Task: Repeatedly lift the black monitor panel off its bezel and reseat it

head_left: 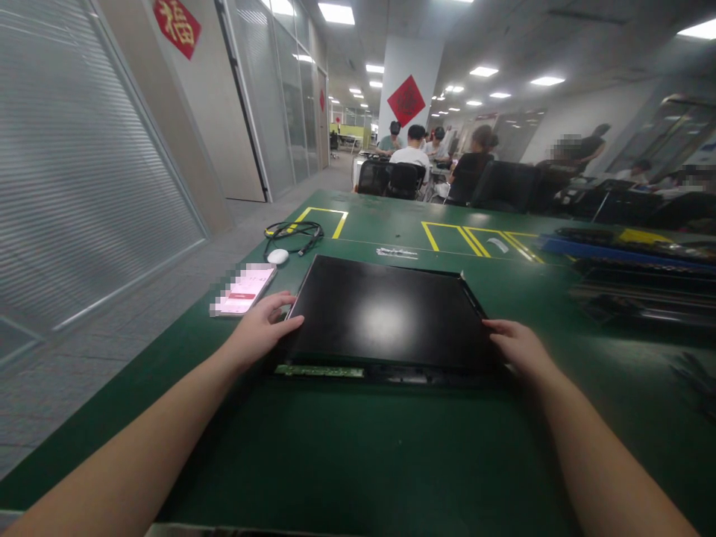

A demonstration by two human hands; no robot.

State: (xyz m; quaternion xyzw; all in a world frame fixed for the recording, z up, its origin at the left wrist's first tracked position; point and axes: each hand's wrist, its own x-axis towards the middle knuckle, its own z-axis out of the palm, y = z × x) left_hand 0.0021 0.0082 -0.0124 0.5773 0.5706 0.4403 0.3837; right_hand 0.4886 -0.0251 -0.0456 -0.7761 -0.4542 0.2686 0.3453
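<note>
A black, glossy LCD panel (385, 313) is in front of me at the green table, with a ceiling light reflected in its face. Along its near side runs a dark frame strip with a narrow green circuit board (320, 371) at the left. My left hand (267, 326) grips the panel's left edge, thumb on top and fingers along the side. On the opposite edge, my right hand (513, 344) pinches the rim between thumb and fingers. Its lower fingers are partly hidden. Whether the panel rests fully on the table, I cannot tell.
Left of the panel lie a phone (246, 289), a white rounded case (278, 256) and a coiled black cable (294, 235). Yellow tape outlines mark the green table (358, 455). Blurred dark parts (643, 291) occupy the right side. Several people sit beyond the far edge.
</note>
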